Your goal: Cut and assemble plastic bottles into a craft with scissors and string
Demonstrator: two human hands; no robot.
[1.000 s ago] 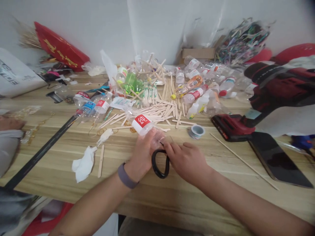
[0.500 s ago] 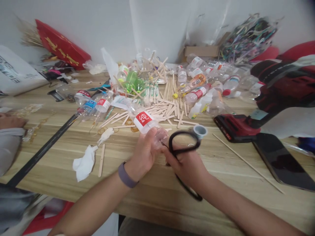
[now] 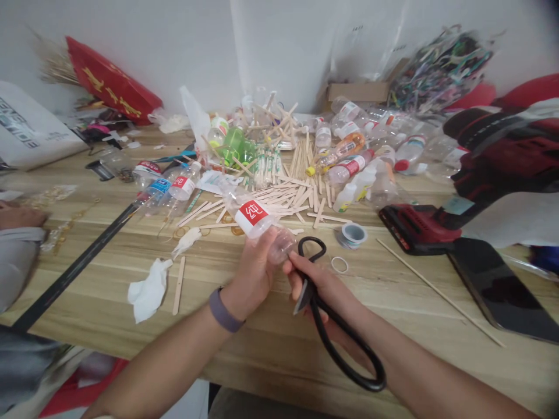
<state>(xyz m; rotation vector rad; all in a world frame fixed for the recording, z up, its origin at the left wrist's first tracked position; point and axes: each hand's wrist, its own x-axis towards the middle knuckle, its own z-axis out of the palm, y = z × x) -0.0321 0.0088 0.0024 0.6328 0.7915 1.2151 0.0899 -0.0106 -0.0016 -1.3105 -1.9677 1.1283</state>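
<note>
A clear plastic bottle (image 3: pixel 252 214) with a red and white label lies tilted in my left hand (image 3: pixel 254 272), its bottom end toward me. My left fingers are wrapped round its lower part, the thumb on top. My right hand (image 3: pixel 321 285) grips black-handled scissors (image 3: pixel 325 326), with one loop above the hand and the larger loop hanging down over the wrist. The scissor blades point down and left, below the bottle. My right thumb and fingertip are beside the bottle's bottom. Just right of the hand are a small white ring (image 3: pixel 339 265) and a grey spool (image 3: pixel 353 234).
Wooden sticks (image 3: pixel 283 198) and many bottles (image 3: pixel 349 166) are piled at the back. A red and black power tool (image 3: pixel 419 227) and a phone (image 3: pixel 502 285) lie right. A tissue (image 3: pixel 149 290) and black strip (image 3: pixel 78 265) lie left, near another person's hand (image 3: pixel 21 215).
The scissors have turned in my right hand, so the blades show below and the large loop swings down to the right. The white ring is now uncovered; the bottle shifted slightly left.
</note>
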